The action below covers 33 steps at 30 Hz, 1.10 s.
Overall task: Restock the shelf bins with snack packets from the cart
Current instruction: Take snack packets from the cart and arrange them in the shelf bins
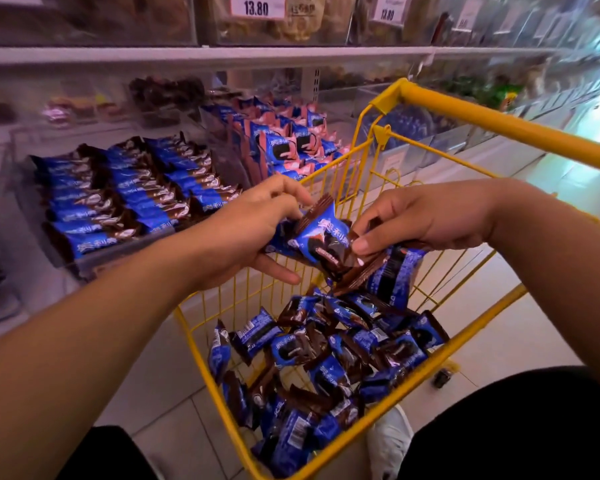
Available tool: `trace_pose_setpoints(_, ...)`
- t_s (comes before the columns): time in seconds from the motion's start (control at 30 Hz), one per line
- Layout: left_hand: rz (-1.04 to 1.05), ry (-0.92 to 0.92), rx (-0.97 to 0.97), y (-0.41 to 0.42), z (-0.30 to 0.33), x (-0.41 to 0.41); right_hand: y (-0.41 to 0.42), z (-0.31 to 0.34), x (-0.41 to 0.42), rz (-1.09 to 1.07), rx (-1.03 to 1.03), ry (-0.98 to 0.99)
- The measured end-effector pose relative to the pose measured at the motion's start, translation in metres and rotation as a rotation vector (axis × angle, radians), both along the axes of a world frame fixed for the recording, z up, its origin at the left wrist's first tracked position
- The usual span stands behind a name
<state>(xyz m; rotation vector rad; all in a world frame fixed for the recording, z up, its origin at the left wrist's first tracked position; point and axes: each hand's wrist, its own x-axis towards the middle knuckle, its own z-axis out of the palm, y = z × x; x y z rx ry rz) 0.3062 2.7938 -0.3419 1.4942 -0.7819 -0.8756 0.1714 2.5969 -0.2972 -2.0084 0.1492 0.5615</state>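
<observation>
Above the yellow wire cart, my left hand holds a blue and brown snack packet by its upper left edge. My right hand pinches the same bunch from the right, with more packets hanging under its fingers. Several loose blue and brown packets lie in the cart basket. On the shelf to the left, a clear bin holds rows of the same blue and brown packets.
A neighbouring bin holds blue and pink packets. Upper shelf bins carry price tags reading 13.80. The cart's yellow handle crosses the upper right. My white shoe stands on the tiled floor by the cart.
</observation>
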Motion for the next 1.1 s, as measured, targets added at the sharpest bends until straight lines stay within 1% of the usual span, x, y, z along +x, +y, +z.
trace_pose_setpoints(0.03, -0.021, -0.028, 0.02, 0.0, -0.001, 0.0, -0.001, -0.001, 0.0, -0.019, 0.0, -0.008)
trace_pose_setpoints(0.17, -0.261, -0.024, 0.039, 0.004, -0.004, -0.005, 0.002, -0.003, 0.003, -0.043, -0.003, 0.028)
trace_pose_setpoints(0.2, -0.276, -0.04, 0.037, 0.005, -0.005, -0.007, 0.003, -0.004, 0.004, -0.059, -0.005, 0.037)
trace_pose_setpoints(0.27, -0.242, -0.045, 0.03, 0.003, -0.007, -0.008, 0.005, -0.005, 0.005, -0.107, -0.013, 0.041)
trace_pose_setpoints(0.3, -0.214, -0.015, 0.02, 0.001, -0.006, -0.008, 0.006, -0.004, 0.006, -0.166, -0.009, 0.025)
trace_pose_setpoints(0.37, -0.113, 0.065, -0.014, 0.0, -0.003, -0.007, 0.002, -0.001, 0.007, -0.39, 0.04, -0.031)
trace_pose_setpoints(0.43, -0.007, 0.149, -0.04, 0.001, 0.0, -0.006, -0.001, 0.002, 0.009, -0.62, 0.181, -0.022)
trace_pose_setpoints(0.47, 0.014, 0.178, -0.044, 0.002, 0.001, -0.005, 0.0, 0.001, 0.01, -0.7, 0.252, -0.004)
trace_pose_setpoints(0.53, -0.002, 0.175, -0.027, 0.005, 0.001, -0.006, 0.007, -0.006, 0.015, -0.81, 0.297, -0.007)
trace_pose_setpoints(0.6, -0.042, 0.128, -0.011, 0.007, -0.001, -0.007, 0.023, -0.015, 0.023, -0.863, 0.256, -0.073)
trace_pose_setpoints(0.67, -0.045, 0.105, -0.008, 0.009, -0.001, -0.008, 0.044, -0.018, 0.036, -0.849, 0.266, -0.159)
trace_pose_setpoints(0.73, -0.012, 0.132, -0.005, 0.007, -0.002, -0.008, 0.059, -0.017, 0.047, -0.812, 0.211, -0.213)
trace_pose_setpoints(0.83, 0.036, 0.317, -0.011, 0.004, -0.001, -0.011, 0.061, -0.017, 0.049, -0.825, 0.102, -0.273)
trace_pose_setpoints(0.9, 0.003, 0.436, -0.029, 0.003, 0.0, -0.011, 0.055, -0.016, 0.042, -0.807, 0.129, -0.3)
trace_pose_setpoints(0.93, -0.028, 0.466, -0.043, 0.003, 0.002, -0.011, 0.051, -0.015, 0.037, -0.778, 0.172, -0.327)
trace_pose_setpoints(1.0, -0.067, 0.455, -0.063, 0.006, 0.007, -0.01, 0.044, -0.012, 0.029, -0.661, 0.248, -0.383)
trace_pose_setpoints(1.1, -0.072, 0.405, -0.07, 0.011, 0.011, -0.006, 0.037, -0.007, 0.021, -0.432, 0.247, -0.416)
